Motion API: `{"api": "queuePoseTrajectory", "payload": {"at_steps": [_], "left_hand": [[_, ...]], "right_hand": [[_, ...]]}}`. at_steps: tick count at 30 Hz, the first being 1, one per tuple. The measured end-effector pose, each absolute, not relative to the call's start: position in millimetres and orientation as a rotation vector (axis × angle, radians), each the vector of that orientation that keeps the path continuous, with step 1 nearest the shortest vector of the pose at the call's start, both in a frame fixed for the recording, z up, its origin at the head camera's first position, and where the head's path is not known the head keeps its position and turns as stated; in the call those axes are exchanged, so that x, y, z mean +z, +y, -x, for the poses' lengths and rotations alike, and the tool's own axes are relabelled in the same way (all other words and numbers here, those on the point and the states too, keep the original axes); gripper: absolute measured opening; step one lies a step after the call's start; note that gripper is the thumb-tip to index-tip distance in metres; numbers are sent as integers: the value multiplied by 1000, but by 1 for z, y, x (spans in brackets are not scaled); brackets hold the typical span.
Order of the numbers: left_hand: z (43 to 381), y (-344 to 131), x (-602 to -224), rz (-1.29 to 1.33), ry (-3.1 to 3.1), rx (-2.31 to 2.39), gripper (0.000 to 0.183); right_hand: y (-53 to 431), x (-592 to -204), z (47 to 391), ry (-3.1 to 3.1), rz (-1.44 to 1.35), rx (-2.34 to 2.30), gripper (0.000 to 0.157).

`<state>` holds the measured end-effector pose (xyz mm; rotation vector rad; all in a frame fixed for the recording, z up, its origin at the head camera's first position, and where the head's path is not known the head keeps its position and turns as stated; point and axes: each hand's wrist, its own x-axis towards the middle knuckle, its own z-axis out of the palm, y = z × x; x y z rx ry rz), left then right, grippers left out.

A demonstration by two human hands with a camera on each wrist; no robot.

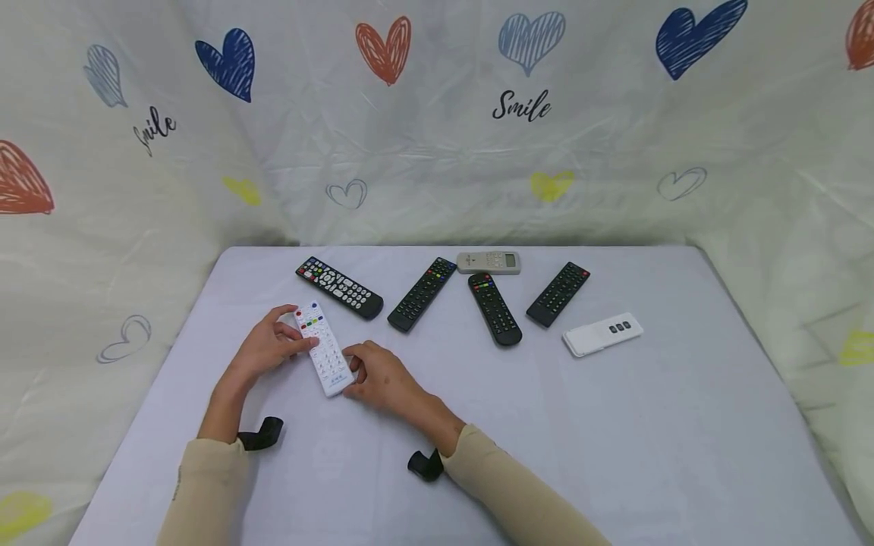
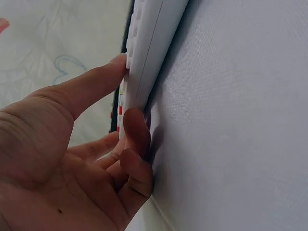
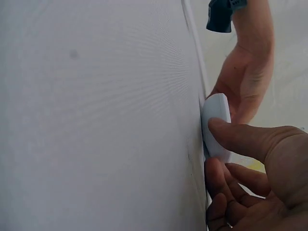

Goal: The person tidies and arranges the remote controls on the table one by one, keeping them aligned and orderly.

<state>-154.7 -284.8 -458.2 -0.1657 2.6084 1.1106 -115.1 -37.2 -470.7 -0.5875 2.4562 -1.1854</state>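
A white remote control (image 1: 329, 362) with coloured buttons near its far end lies slanted on the table, buttons up. My left hand (image 1: 262, 347) holds it by the far left part; in the left wrist view the thumb (image 2: 98, 84) presses on the button face while curled fingers sit at the edge by the cloth. At the near right end, my right hand (image 1: 388, 381) grips the remote between thumb and fingers. The right wrist view shows that thumb (image 3: 240, 137) against the white end (image 3: 217, 107), with fingers bent close to the table.
Behind the hands lie a black remote with white buttons (image 1: 339, 288), black remotes (image 1: 422, 294) (image 1: 495, 309) (image 1: 558, 294) and a grey remote with a small screen (image 1: 488, 262). A white three-button remote (image 1: 603, 334) is farther right. White cloth covers the table (image 1: 614, 440).
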Motion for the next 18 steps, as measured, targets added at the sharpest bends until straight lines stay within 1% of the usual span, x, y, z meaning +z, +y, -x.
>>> {"api": "queuePoseTrajectory", "payload": {"at_steps": [10, 18], "left_hand": [[155, -292, -458, 61, 2538, 1124, 94], [155, -292, -454, 34, 2523, 1083, 92]], "right_hand": [[-47, -470, 104, 2543, 576, -1015, 73], [-52, -470, 97, 2575, 573, -1014, 78]]}}
